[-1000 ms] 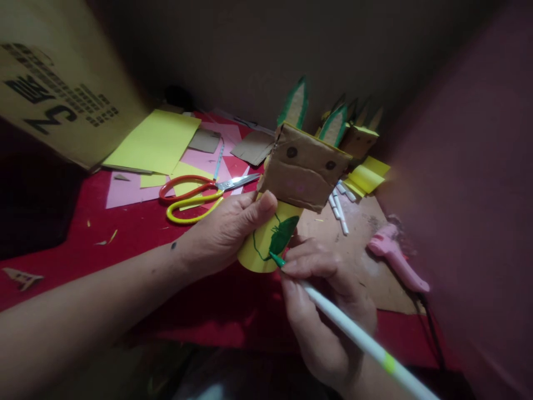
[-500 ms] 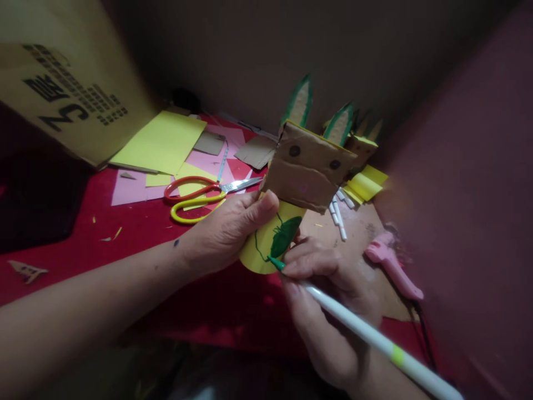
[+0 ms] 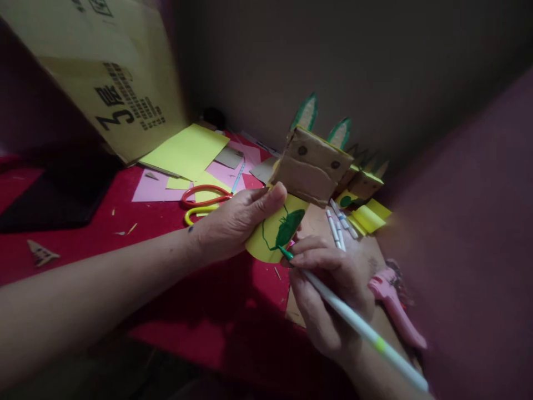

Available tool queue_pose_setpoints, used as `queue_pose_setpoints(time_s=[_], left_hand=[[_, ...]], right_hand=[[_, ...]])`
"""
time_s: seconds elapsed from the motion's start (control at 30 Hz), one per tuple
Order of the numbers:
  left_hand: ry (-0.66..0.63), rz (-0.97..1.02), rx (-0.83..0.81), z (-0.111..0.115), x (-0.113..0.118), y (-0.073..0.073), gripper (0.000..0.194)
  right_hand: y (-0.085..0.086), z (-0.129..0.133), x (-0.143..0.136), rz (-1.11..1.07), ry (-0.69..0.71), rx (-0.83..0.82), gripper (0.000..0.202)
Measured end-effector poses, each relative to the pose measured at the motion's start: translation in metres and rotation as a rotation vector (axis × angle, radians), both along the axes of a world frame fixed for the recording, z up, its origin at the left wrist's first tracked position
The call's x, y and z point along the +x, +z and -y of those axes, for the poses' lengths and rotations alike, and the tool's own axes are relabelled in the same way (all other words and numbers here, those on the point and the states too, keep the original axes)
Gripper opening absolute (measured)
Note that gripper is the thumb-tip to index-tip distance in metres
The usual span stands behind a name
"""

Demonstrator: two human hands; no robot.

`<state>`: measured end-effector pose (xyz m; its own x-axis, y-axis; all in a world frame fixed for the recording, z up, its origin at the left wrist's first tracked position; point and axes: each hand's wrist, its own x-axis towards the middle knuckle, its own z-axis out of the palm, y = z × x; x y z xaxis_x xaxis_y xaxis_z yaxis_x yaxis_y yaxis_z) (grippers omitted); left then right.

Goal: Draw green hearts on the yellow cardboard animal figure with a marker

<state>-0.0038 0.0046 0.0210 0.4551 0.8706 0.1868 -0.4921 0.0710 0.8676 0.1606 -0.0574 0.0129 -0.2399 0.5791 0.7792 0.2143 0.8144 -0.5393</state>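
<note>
Now your left hand (image 3: 233, 222) grips the figure (image 3: 312, 166) above the middle of the worktop (image 3: 145, 216), with its thumb lying over the front of the yellow tube (image 3: 268, 233) and the fingers mostly hidden behind it. The figure leans, its cardboard head to the right of your thumb and two green-edged ears pointing up. Your right hand (image 3: 328, 294) pinches the green pen (image 3: 358, 325) between thumb and fingers, and the tip touches the tube at the lower end of the drawn outline.

Compared with half a second ago, your pen tip sits nearer the dark green patch (image 3: 290, 226) instead of out on the outline's lower left. Your view has turned as well: the box (image 3: 125, 83) at the worktop's far left corner shows more fully, and so does a black object (image 3: 62, 194) along the left edge. The scissors (image 3: 204, 188) show only their handles, since your left hand and the figure now cover the blades. More of the other figures (image 3: 366, 184) appears at the far right corner, including a green spot on one. The glue gun (image 3: 393, 300) lies by the right edge, near the white pens (image 3: 333, 226).
</note>
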Motion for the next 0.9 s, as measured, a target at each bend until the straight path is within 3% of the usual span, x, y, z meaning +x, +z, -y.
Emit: queue_pose_setpoints(time_s=[0.2, 0.37, 0.53, 0.7, 0.9], left_hand=[[-0.020, 0.016, 0.004, -0.002, 0.002, -0.004, 0.062], [-0.001, 0.049, 0.003, -0.004, 0.005, -0.008, 0.060], [-0.035, 0.096, 0.021, -0.006, 0.007, -0.012, 0.056], [0.050, 0.070, 0.003, -0.007, 0.006, -0.013, 0.057], [0.148, -0.008, 0.103, -0.008, 0.004, -0.015, 0.063]], right_hand=[[-0.020, 0.004, -0.001, -0.023, -0.028, 0.024, 0.032], [-0.023, 0.002, 0.000, -0.028, 0.009, 0.061, 0.030], [-0.022, 0.002, 0.001, -0.009, -0.040, 0.114, 0.030], [-0.026, 0.003, 0.000, -0.044, -0.077, 0.134, 0.026], [-0.026, 0.002, -0.005, -0.182, -0.175, 0.147, 0.031]])
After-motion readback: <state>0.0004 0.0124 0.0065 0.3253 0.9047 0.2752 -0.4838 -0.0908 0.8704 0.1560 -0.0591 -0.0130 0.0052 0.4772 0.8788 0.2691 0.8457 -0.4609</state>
